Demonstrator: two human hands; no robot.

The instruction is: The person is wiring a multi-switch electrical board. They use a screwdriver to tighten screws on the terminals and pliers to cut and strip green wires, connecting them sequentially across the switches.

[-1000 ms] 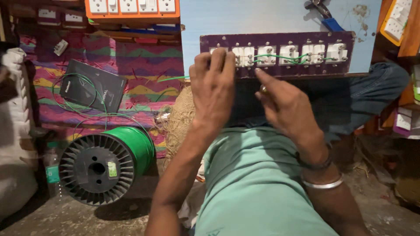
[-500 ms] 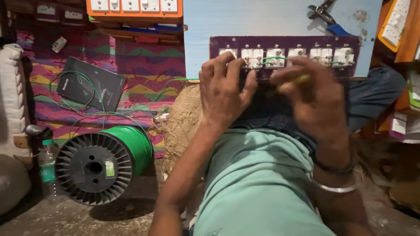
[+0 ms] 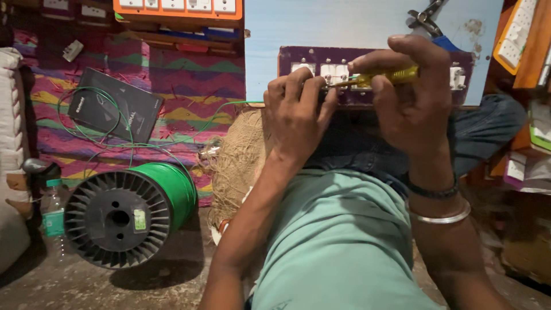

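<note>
— Switchboard [image 3: 367, 77], purple, with its row of white switch backs: where is it kept?

— It is propped on the lap, over the jeans [image 3: 482, 129], and is steadied at its left part by the left hand [image 3: 295, 117], whose fingers are curled over its near edge.

— And what is seen from left to right?

— A plastic bottle [image 3: 53, 215] and a black spool of green wire [image 3: 129, 212] are set on the earthen floor [image 3: 103, 287]; a black box [image 3: 117, 109] is laid on the striped cloth [image 3: 189, 92]; a burlap sack [image 3: 238, 163] is placed beside the lap. A yellow-handled screwdriver [image 3: 384, 76] is gripped tightly in the right hand [image 3: 413, 97], its tip pointed at a terminal near the left fingers.

— Which step is judged to be in hand?

— A terminal screw is probably being worked. A seated tip and a board held firm would be called for before turning.

— And the room?

— An orange panel [image 3: 178, 8] is shelved above, and pliers [image 3: 425, 20] are laid on a blue board [image 3: 344, 28].
</note>
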